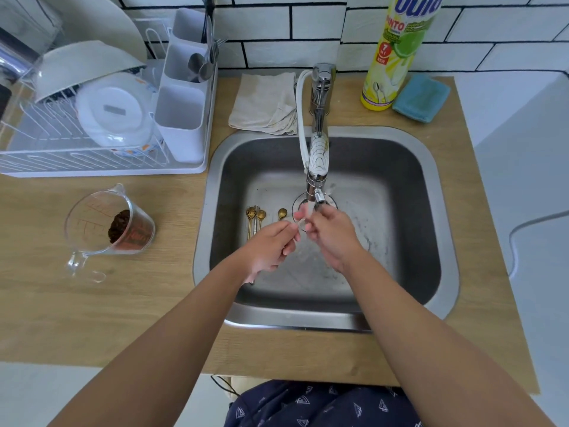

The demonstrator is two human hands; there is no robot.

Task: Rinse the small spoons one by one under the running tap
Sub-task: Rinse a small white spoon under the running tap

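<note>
Steel sink (431, 192), set in wood-look counter (92, 303). Dish rack (92, 161) w/ cutlery caddy (181, 103) just left of basin, prob. where rinsed items go.

Tap (318, 143) swung over drain, water running; both hands meet right under spout so stream hits whatever is held.

Left hand (269, 246): fingers curled, thumb + forefinger pinching sth thin & pale at the stream. Looks like a spoon handle, too blurred by water to confirm. Right hand (331, 234): fingers bent in toward same spot, tips in the flow, prob. rubbing the bowl end; can't tell if it grips or only touches.

Measuring jug (107, 223) on counter left of sink, tipped on its side, dark coffee-like residue inside. Dish soap bottle (397, 53), blue sponge (421, 98), folded cloth (264, 103) along back edge, w/in reach.

Small spoons (255, 217): gold-coloured, slim handles, tiny round bowls. Cluster of three lying on basin floor left of drain, bowls toward tap; one more (282, 212) just beside, handle hidden behind left hand. Judged: these still waiting to be rinsed.
</note>
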